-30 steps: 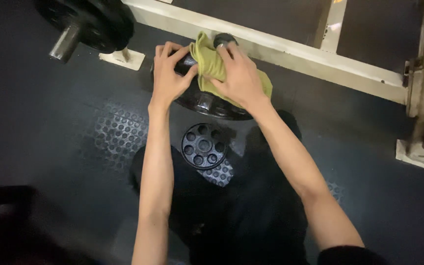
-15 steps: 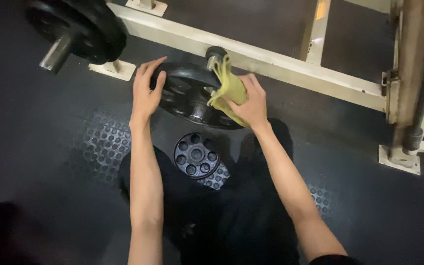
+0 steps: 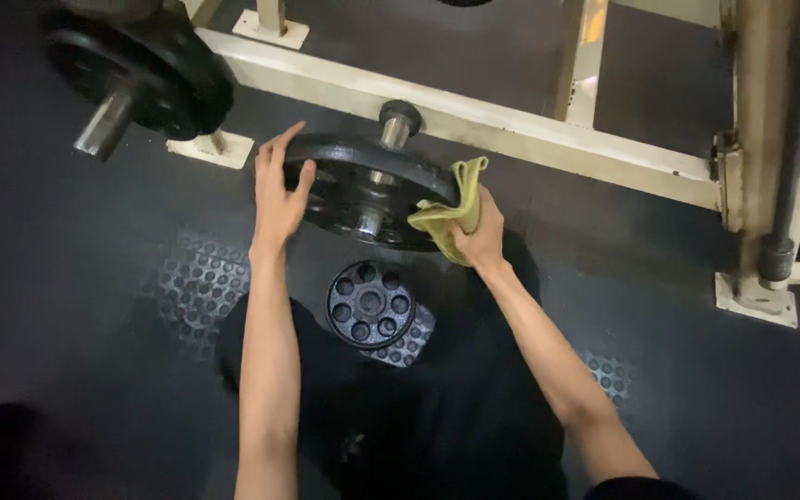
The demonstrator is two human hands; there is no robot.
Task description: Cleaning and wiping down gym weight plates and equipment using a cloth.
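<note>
Yellow-green cloth (image 3: pixel 448 206) bunched in the right hand (image 3: pixel 480 233), fingers closed around it and pressed to the right edge of a large black weight plate (image 3: pixel 363 190). This plate sits on a short metal storage peg (image 3: pixel 394 125) that projects from a cream-painted rack frame (image 3: pixel 548 130). Left hand (image 3: pixel 277 190) lies flat and open against the opposite, left rim of the plate, holding nothing and steadying the disc. Just below the two hands, near the person's knees, a smaller black plate (image 3: pixel 370 304) with a ring of round holes lies flat on the dark studded rubber floor (image 3: pixel 187 287). Up and to the left of the left hand, a second loaded plate (image 3: pixel 145 69) hangs on another peg. Judged from the cloth's position, wiping has reached the plate's right margin; how clean the face, the hub or the smaller plate are cannot be told in this light.
</note>
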